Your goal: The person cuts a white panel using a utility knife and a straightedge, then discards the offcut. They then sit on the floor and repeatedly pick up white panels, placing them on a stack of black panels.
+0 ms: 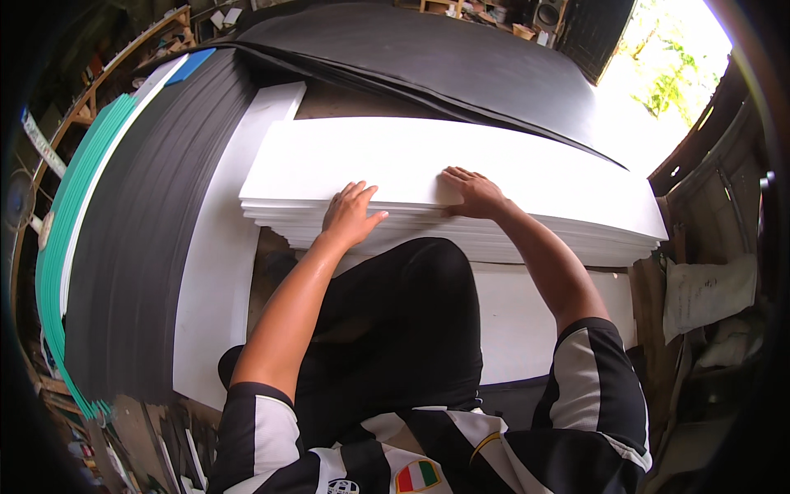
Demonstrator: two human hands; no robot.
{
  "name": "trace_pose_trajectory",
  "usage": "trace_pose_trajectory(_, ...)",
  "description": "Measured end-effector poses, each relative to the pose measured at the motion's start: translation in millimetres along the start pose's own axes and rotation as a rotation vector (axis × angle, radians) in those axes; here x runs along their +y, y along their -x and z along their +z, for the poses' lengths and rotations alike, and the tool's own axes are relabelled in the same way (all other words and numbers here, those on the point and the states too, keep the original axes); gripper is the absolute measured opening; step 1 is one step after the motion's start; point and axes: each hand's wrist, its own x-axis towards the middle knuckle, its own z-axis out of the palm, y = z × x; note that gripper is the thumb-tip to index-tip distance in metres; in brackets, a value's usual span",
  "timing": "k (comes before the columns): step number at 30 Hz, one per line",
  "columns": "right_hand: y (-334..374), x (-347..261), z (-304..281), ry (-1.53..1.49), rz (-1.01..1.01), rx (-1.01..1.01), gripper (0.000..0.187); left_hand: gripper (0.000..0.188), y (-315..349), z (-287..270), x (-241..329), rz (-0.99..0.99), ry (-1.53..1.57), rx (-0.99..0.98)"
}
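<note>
A stack of long white foam sheets (pixel 494 160) lies across in front of me, its near edge showing several layers. On that near edge rests my left hand (pixel 352 216), fingers extended over the top sheet and thumb pointing right. My right hand (pixel 476 194) lies further right on the same edge, its fingers stretched flat over the top sheet and its thumb down by the layered side. Neither hand is wrapped around anything. My raised knee in black trousers is just below the stack.
Upright black sheets (pixel 156 214) and green sheets (pixel 78 214) stand at the left, beside a long white board (pixel 218 272). Large black sheets (pixel 428 58) spread behind the stack. Another white sheet (pixel 543 321) lies below it. A white sack (pixel 709 295) sits at the right, near a bright doorway (pixel 675 66).
</note>
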Motion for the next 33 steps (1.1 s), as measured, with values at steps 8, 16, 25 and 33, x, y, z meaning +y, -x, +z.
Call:
trace_pose_trajectory(8,-7.0,6.0,16.4,0.188,-0.276,0.281,0.053,0.064,-65.1,36.0,54.2,0.137,-0.207,-0.080)
trace_pose_trajectory(16,43.5,8.1,19.6,0.101,-0.173,0.629,0.040,0.063,-51.6,18.8,61.2,0.214,-0.328,0.059)
trace_pose_trajectory(25,126.3,59.7,25.1,0.211,0.218,0.610,0.050,0.066,-26.8,-8.5,58.8,0.207,-0.396,0.019)
trace_pose_trajectory(33,159.5,83.8,41.4,0.027,0.141,0.576,0.056,0.072,-17.3,-5.4,32.1,0.213,-0.441,-0.064)
